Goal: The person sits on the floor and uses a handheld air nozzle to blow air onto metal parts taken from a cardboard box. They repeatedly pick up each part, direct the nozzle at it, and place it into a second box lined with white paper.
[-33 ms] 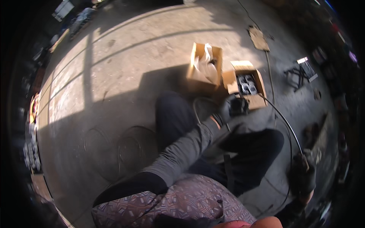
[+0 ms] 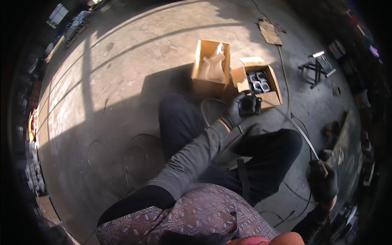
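My left hand [image 2: 233, 113], in a dark glove, reaches across my body and grips a black part [image 2: 247, 105] by its near left side. The part has a wide round opening that faces up. It is held just in front of an open cardboard box [image 2: 269, 99] with several grey and black ring-shaped parts [image 2: 258, 81] inside. Out to the right, my gloved right hand [image 2: 322, 181] is closed round the near end of a thin, pale, rod-like tool [image 2: 306, 138]. The tool points away from me toward the box; its far end is blurred, so its kind is unclear.
A taller cardboard box [image 2: 210, 86] with brown paper [image 2: 213, 68] stands left of the parts box. Cables [image 2: 287, 77] run over the concrete floor [image 2: 122, 96]. A small dark stand [image 2: 313, 72] is at the far right, and a flattened brown piece [image 2: 269, 32] lies farther back.
The black part now shows its round opening more plainly. My right hand has moved slightly up and left, and the tool, a long curve before, looks straighter. The view has shifted a little.
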Motion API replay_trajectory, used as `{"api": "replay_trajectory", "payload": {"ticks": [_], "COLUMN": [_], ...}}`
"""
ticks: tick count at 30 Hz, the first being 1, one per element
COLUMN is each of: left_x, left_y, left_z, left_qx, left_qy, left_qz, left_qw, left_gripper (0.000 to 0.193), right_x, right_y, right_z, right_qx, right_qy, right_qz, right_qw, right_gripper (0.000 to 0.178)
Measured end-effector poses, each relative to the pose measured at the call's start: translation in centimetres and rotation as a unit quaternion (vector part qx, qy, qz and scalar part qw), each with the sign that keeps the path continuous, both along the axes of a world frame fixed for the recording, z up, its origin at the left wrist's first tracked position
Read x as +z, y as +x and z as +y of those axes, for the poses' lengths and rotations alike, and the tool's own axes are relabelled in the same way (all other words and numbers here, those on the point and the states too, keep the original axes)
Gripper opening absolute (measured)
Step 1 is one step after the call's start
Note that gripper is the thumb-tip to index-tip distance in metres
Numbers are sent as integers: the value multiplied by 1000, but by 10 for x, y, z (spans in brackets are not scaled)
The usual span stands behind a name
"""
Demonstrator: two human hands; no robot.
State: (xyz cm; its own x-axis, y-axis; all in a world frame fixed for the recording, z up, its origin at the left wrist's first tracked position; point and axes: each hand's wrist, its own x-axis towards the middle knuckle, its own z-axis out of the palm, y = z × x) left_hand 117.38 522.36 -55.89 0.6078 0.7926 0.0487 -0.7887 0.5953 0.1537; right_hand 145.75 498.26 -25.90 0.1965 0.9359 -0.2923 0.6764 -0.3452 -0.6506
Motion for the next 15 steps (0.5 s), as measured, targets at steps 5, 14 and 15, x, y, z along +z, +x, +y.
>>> {"api": "replay_trajectory", "payload": {"ticks": [5, 14, 15], "left_x": [4, 22, 20], "left_y": [-17, -26, -26], "left_z": [-18, -35, -36], "left_qx": [-1, -19, -26], "left_qy": [-58, -155, -170], "left_qz": [-51, -20, -27], "left_qw": [997, 988, 985], "left_gripper": [45, 46, 46], "right_x": [13, 18, 14], "right_y": [-4, -13, -13], "right_z": [-7, -7, -6], "right_qx": [39, -8, 17], "right_qy": [13, -61, -51], "right_qz": [-46, 1, -2], "right_qw": [998, 998, 999], "right_gripper": [19, 18, 18]}}
